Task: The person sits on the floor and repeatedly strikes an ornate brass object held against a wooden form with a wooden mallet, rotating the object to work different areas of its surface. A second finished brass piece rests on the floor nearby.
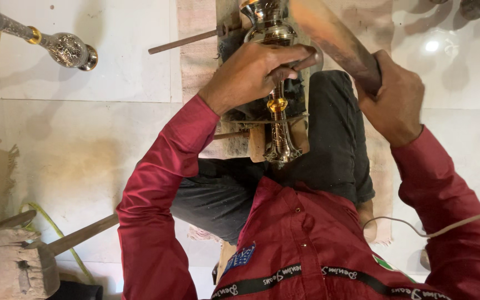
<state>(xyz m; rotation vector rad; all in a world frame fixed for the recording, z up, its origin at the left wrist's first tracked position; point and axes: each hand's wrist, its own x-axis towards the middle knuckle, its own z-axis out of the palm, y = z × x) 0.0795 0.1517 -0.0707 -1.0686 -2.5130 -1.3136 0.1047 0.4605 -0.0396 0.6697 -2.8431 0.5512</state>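
Nearest the head camera, red shirt sleeves [151,222] framed a seated person's lap, and just beyond them the left hand [251,72] was closed around the narrow neck of an ornate metal stem [278,111], apparently to pin it steady on the wooden block [256,141] below the grip. Beside that grip, the right hand [395,94] was clenched on a wooden handle [334,39] angled up over the stem's bulbous top, seemingly poised for striking, while another ornate metal piece [65,49] lay well apart on the pale floor [84,139].
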